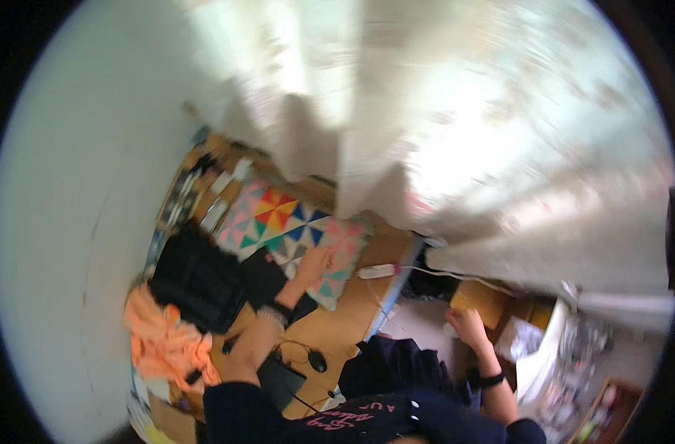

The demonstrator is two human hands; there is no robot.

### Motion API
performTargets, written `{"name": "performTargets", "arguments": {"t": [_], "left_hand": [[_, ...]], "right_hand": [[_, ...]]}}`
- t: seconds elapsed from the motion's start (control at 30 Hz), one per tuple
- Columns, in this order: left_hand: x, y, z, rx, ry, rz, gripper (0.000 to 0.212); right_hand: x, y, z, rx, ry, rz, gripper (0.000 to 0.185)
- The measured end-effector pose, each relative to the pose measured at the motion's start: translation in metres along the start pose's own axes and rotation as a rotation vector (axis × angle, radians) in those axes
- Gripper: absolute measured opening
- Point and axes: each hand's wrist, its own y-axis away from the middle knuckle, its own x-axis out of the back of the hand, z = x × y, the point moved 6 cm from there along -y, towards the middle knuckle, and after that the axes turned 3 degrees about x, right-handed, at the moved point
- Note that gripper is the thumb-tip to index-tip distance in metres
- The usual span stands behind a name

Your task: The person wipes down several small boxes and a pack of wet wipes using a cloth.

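Note:
My left hand (314,265) rests on or just over the right part of a cushion (285,222) with a many-coloured triangle pattern; its fingers are blurred. A flat black item (264,272) lies by the wrist, partly under the forearm. Beside it is a black bag or folded black cloth (199,277). My right hand (466,324) hangs out to the right, off the table's edge, with its fingers curled; whether it holds anything is not clear. A small white round thing (450,331) shows next to it.
A wooden table (337,327) carries a black computer mouse (317,361), a dark flat pad (282,383), a white power strip (377,271) and an orange cloth (168,344). Light curtains (382,139) hang behind. At right stand a cardboard box (482,302) and a plastic bag (520,338).

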Motion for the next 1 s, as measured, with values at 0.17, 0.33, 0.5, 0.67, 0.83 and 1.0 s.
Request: {"name": "performTargets", "arguments": {"t": [0.17,0.33,0.5,0.67,0.83,1.0], "left_hand": [[-0.116,0.065,0.313,-0.593,0.263,-0.263,0.041],[-0.236,0.122,0.479,-1.098,-0.037,-0.5,0.039],[-0.282,0.197,0.579,-1.5,-0.231,-0.517,0.047],[-0.319,0.215,0.681,-1.3,0.0,-0.725,0.058],[-0.323,0.312,0.802,-1.583,0.482,-0.693,0.072],[-0.425,0.393,0.837,-1.736,0.525,-0.846,0.073]], "right_hand": [[0.028,0.013,0.019,-0.072,-0.325,0.22,0.024],[0.062,0.072,0.04,0.129,-0.289,0.26,0.036],[0.111,0.207,0.114,0.372,-0.005,0.767,0.04],[0.135,0.392,0.221,-0.264,-0.803,1.125,0.023],[0.035,0.551,0.326,-0.833,-0.667,1.133,0.028],[-0.065,0.647,0.37,-1.063,-0.762,0.961,0.034]]}}
